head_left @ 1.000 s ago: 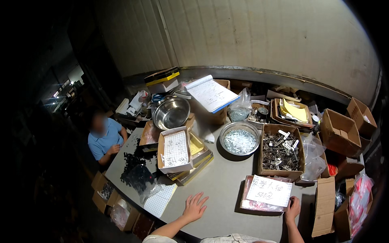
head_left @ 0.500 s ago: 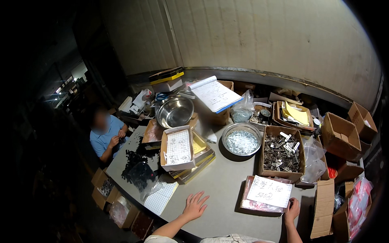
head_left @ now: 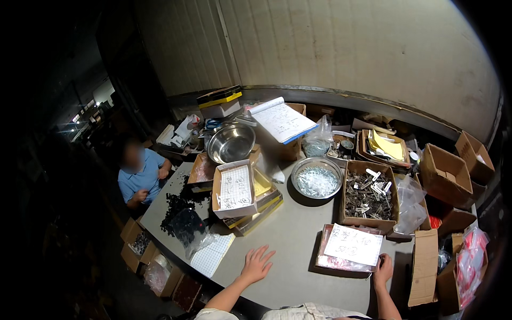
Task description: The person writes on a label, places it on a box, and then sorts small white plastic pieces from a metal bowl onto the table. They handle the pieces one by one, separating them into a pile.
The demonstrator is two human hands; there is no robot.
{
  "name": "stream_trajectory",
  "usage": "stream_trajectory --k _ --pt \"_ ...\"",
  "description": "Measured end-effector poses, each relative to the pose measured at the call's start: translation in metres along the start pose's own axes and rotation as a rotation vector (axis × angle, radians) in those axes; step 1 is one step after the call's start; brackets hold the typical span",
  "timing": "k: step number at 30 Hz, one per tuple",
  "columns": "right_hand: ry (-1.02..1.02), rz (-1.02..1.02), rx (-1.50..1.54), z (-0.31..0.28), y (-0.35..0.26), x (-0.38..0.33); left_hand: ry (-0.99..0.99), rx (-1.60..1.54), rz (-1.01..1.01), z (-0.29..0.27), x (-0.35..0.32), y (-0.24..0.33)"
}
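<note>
My left hand [head_left: 257, 264] is held over the grey table top [head_left: 288, 256] with its fingers spread and nothing in them. At the right end of a shallow box [head_left: 321, 260], my right hand [head_left: 383, 270] has its fingers curled against the box's edge. A white handwritten sheet [head_left: 353, 244] lies across that box, over pink-and-clear plastic packets. Just behind stands an open carton [head_left: 368, 218] of dark and silvery metal clips. To its left is a steel bowl [head_left: 317, 178] of small shiny parts.
Stacked boxes [head_left: 233, 188] with a handwritten sheet on top stand mid-table. Left of them lie a printed grid sheet [head_left: 213, 255], a plastic bag [head_left: 189, 229] and scattered black pieces [head_left: 173, 210]. A co-worker in a blue shirt [head_left: 141, 178] sits far left. Cartons [head_left: 445, 173] crowd the right.
The view has shifted slightly, so the table things sit a little higher. My hands keep nearly the same places. The co-worker's hands have moved apart.
</note>
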State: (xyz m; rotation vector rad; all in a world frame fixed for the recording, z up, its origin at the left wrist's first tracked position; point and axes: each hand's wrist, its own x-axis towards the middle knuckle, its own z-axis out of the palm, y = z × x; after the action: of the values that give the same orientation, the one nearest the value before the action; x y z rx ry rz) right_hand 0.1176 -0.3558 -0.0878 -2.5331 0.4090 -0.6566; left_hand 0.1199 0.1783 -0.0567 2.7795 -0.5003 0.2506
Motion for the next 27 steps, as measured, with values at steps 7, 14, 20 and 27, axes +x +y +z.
stream_trajectory --k 7,14,20,27 --pt "-0.016 0.010 0.006 -0.003 -0.002 -0.001 0.029 -0.003 0.004 0.001 -0.003 0.001" --pt "-0.019 -0.064 -0.052 0.002 0.003 -0.003 0.042 -0.041 -0.014 0.003 -0.003 0.003" --pt "-0.061 -0.142 -0.188 0.006 -0.004 -0.009 0.041 -0.025 -0.005 0.002 -0.001 0.003" --pt "-0.156 -0.222 -0.103 0.020 -0.044 -0.042 0.027 0.000 -0.004 0.009 0.004 0.006"
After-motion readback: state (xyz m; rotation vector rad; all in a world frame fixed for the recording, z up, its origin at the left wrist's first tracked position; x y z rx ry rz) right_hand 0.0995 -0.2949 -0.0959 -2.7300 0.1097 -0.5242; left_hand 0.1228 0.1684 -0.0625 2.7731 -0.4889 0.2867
